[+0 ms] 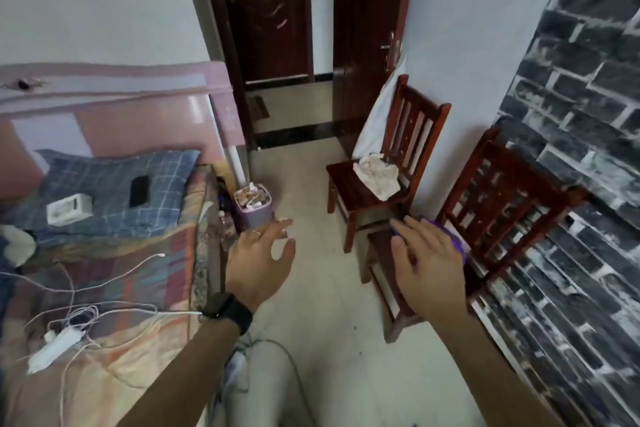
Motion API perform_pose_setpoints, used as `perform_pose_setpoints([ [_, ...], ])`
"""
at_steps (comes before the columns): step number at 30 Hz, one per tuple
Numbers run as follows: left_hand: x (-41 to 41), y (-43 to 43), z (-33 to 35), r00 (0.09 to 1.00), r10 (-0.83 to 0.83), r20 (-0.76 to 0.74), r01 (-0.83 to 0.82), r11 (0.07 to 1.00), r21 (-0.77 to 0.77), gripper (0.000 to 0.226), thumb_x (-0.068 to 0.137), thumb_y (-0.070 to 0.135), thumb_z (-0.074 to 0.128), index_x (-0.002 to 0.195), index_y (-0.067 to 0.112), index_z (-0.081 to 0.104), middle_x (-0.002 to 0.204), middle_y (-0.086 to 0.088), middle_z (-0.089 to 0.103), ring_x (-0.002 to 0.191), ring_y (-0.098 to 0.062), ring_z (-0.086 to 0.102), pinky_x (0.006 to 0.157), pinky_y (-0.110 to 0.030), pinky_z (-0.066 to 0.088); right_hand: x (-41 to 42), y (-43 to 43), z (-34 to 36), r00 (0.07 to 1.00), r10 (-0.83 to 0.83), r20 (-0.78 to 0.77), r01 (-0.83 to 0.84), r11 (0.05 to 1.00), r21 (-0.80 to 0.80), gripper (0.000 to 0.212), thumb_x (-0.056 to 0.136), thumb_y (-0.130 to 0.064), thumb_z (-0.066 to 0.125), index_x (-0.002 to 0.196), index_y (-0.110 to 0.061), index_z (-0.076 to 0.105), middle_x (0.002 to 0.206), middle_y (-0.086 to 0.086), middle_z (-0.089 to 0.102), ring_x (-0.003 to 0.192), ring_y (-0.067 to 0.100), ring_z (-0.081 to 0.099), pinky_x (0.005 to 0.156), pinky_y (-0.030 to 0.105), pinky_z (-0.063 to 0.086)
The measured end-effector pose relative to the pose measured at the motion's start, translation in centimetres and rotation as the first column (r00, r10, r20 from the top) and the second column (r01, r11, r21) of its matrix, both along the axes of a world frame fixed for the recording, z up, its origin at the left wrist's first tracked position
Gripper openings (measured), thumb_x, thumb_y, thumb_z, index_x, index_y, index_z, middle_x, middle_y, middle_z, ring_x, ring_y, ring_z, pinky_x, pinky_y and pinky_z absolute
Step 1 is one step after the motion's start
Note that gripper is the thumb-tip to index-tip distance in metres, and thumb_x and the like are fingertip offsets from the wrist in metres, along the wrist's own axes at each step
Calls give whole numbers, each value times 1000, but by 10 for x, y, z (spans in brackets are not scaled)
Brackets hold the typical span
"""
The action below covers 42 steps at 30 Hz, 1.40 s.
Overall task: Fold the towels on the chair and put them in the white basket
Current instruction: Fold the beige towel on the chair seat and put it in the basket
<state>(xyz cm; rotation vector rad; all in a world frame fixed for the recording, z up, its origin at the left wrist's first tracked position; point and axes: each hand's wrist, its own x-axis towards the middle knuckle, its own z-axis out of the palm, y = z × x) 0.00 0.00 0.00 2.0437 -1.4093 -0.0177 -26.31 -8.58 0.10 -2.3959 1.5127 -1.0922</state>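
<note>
Item 1: a whitish towel (376,176), crumpled and unfolded, lies in a loose heap on the seat of the far red-brown wooden chair (348,192), right of frame centre, bunched toward the backrest.

Item 2: a purple cloth (452,237), presumably a towel, lies on the near wooden chair (502,191), lower right. It is mostly hidden behind the right hand (429,263), so its fold state cannot be determined.

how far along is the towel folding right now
Done: nothing yet; the pale towel lies crumpled on the far chair. In hand: nothing gripped; the open right hand reaches over a purple cloth on the near chair, and the left hand hangs open in the air. Left: folding every towel and putting them in the white basket, which is not in view.
</note>
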Motion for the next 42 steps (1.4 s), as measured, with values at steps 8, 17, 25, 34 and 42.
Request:
perform_pose_setpoints([
  [8, 61, -120, -78, 990, -102, -102, 124, 962, 244, 42, 90, 53, 41, 129, 44, 52, 136, 8, 60, 111, -23, 62, 95, -47, 49, 62, -98, -67, 995, -40, -95, 58, 979, 198, 40, 97, -38, 45, 124, -21, 69, 125, 1, 69, 118, 29, 60, 97, 48, 49],
  [17, 115, -264, -90, 961, -208, -180, 255, 919, 302, 36, 96, 36, 53, 132, 35, 57, 134, 6, 60, 123, -19, 53, 104, -36, 41, 137, -200, -76, 989, -118, -85, 135, 965, 227, 37, 95, -31, 45, 117, -16, 71, 109, 0, 74, 102, 13, 54, 87, 33, 47],
  [25, 164, -407, -136, 929, -281, -242, 361, 837, 412, 46, 90, 46, 41, 134, 38, 53, 135, 7, 58, 124, -18, 51, 103, -40, 43, 178, -320, -121, 976, -192, -100, 216, 888, 407, 44, 93, -31, 37, 119, -16, 69, 110, 1, 73, 102, 22, 62, 89, 32, 44],
  [34, 219, -599, -194, 897, -329, -294, 441, 688, 576, 48, 90, 48, 38, 136, 39, 49, 139, 8, 53, 128, -18, 48, 105, -39, 41, 218, -491, -179, 951, -239, -195, 305, 632, 713, 46, 97, -42, 36, 137, -31, 55, 130, -4, 64, 121, 23, 57, 106, 41, 42],
  [42, 238, -771, -255, 847, -409, -338, 526, 560, 640, 43, 95, 35, 47, 137, 35, 50, 137, 5, 54, 123, -21, 51, 101, -37, 44, 249, -634, -246, 904, -317, -286, 408, 442, 799, 46, 96, -43, 40, 137, -30, 56, 133, -2, 64, 125, 28, 53, 104, 44, 44],
])
